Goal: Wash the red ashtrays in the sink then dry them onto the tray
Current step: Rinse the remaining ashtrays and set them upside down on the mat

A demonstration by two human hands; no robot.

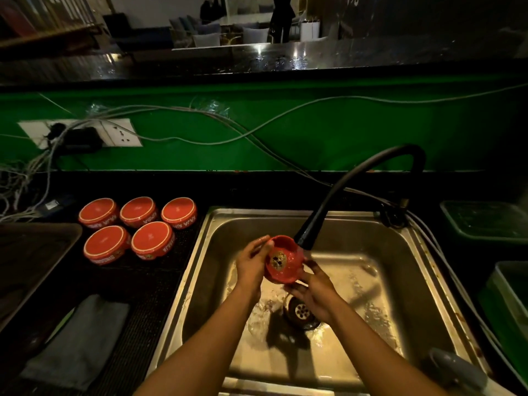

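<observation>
A red ashtray (283,260) with dark ash in its bowl is tilted toward me over the steel sink (400,270), right under the black faucet head (307,238). My left hand (253,264) grips its left rim and my right hand (311,292) holds its lower right side. Water runs down to the drain (301,311). Several more red ashtrays (135,227) stand upside down on the black mat left of the sink. A dark tray (31,252) lies at the far left.
A grey cloth (83,338) lies on the counter at the front left. Cables and a socket strip (114,132) run along the green wall. Green bins (505,295) stand to the right of the sink. A grey object (457,370) sits at the sink's front right corner.
</observation>
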